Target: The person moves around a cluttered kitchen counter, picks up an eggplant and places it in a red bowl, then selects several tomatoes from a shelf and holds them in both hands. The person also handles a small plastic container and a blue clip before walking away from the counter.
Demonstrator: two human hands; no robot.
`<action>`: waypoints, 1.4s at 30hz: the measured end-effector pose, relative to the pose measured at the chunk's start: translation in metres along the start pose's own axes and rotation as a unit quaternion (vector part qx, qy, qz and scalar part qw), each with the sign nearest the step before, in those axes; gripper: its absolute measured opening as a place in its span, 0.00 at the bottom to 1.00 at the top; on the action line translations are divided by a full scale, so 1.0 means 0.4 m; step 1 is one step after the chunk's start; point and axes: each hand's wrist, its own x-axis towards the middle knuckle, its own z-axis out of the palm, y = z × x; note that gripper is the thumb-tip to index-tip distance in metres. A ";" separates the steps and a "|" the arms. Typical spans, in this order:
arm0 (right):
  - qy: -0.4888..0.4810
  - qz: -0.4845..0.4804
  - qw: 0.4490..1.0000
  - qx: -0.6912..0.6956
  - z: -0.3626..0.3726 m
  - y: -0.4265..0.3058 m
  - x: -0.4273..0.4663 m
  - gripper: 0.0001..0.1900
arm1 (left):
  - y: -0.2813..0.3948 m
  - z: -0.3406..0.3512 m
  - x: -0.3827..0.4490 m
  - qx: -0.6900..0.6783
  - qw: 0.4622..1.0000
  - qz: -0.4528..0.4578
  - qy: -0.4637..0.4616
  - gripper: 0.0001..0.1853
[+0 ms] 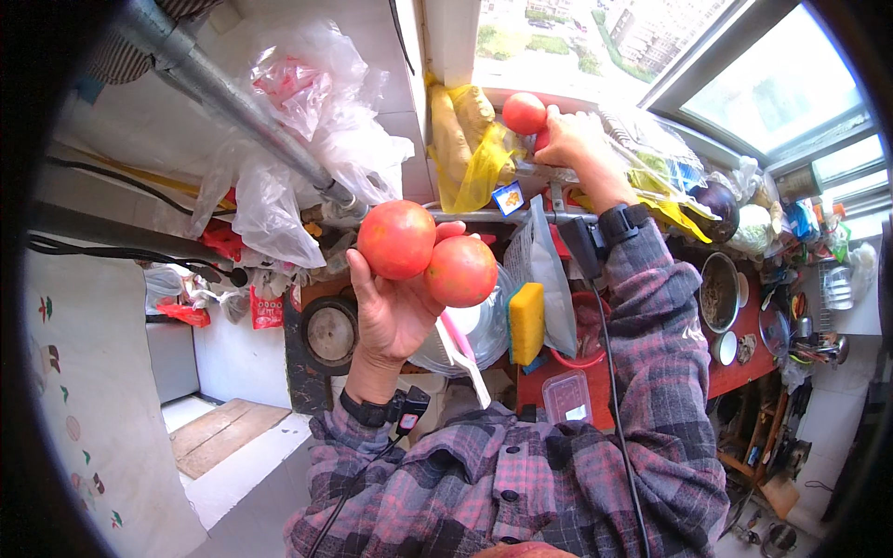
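Note:
Two large red tomatoes, one at the left [395, 239] and one at the right [461, 271], rest against each other in my left hand [398, 317], its palm turned up and fingers curled behind them. My right hand [578, 145] reaches to the windowsill shelf, thumb and fingers around a red tomato [541, 140] that they mostly hide. Just left of those fingers sits another tomato [524, 114]. Beside it, a yellow mesh bag [453, 178] holds pale brown, elongated root vegetables [446, 129].
A metal rail [481, 217] runs along the shelf's front. Below are a yellow sponge [527, 322], a grey pouch [548, 279], a red basin [582, 352] and a clear plastic container [566, 396]. Plastic bags [349, 150] hang at the left; an eggplant [717, 209] lies right.

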 end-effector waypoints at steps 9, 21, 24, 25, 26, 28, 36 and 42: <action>-0.007 0.007 0.992 0.123 -0.052 0.021 -0.010 0.47 | 0.013 -0.008 -0.016 0.003 1.000 0.012 0.014 0.48; 0.188 -0.055 0.881 0.432 -0.063 -0.039 -0.306 0.49 | 0.001 0.007 -0.043 0.016 0.999 0.023 -0.018 0.48; 0.251 -0.058 0.891 0.373 -0.080 -0.042 -0.424 0.50 | -0.009 0.015 -0.059 0.013 0.999 0.026 -0.020 0.47; 0.270 -0.064 0.896 0.346 -0.088 -0.038 -0.462 0.50 | -0.014 0.020 -0.066 0.007 1.000 0.020 -0.023 0.47; 0.280 -0.049 0.905 0.317 -0.094 -0.034 -0.502 0.50 | -0.019 0.024 -0.071 0.000 1.000 0.014 -0.027 0.47; 0.315 -0.040 0.915 0.248 -0.102 -0.021 -0.563 0.51 | -0.035 0.035 -0.086 0.002 1.000 0.006 -0.024 0.47; 0.351 0.014 0.925 0.146 -0.085 0.059 -0.772 0.51 | -0.125 0.097 -0.151 0.071 0.997 -0.016 0.008 0.50; 0.368 0.039 0.922 0.111 -0.067 0.126 -0.915 0.51 | -0.215 0.143 -0.207 0.055 0.997 -0.050 -0.006 0.50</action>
